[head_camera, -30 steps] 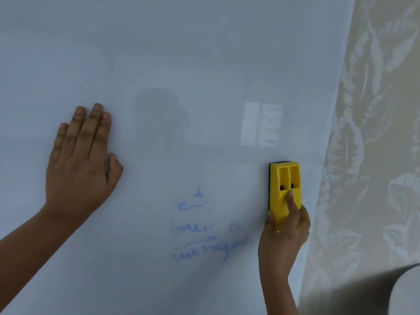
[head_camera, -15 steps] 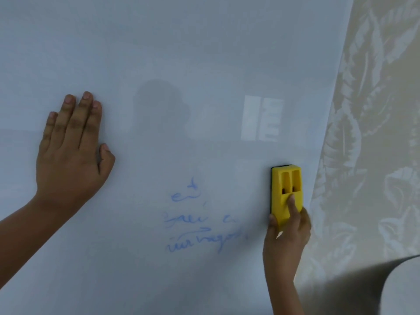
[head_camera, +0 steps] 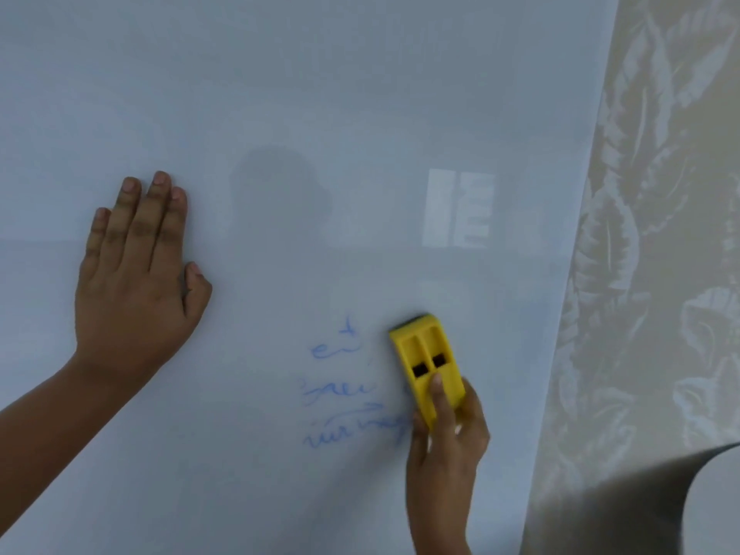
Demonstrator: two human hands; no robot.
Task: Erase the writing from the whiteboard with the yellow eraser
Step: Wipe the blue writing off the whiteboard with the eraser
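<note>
Yellow eraser (head_camera: 426, 366) tilted left on glossy whiteboard (head_camera: 320, 94), at right edge of faint blue writing (head_camera: 348, 390)

Yellow eraser (head_camera: 426, 364) w/ dark pad; faint blue writing (head_camera: 344, 394); pale whiteboard (head_camera: 280, 94); beige leaf-patterned wall (head_camera: 660, 234), prob. wallpaper.

Your right hand (head_camera: 446, 442) has swept the yellow eraser (head_camera: 426, 366) leftward, away from the whiteboard (head_camera: 320, 94) edge. It was upright; now its top tilts left, and it meets the right ends of the blue writing (head_camera: 344, 394), covering the last letters.
</note>
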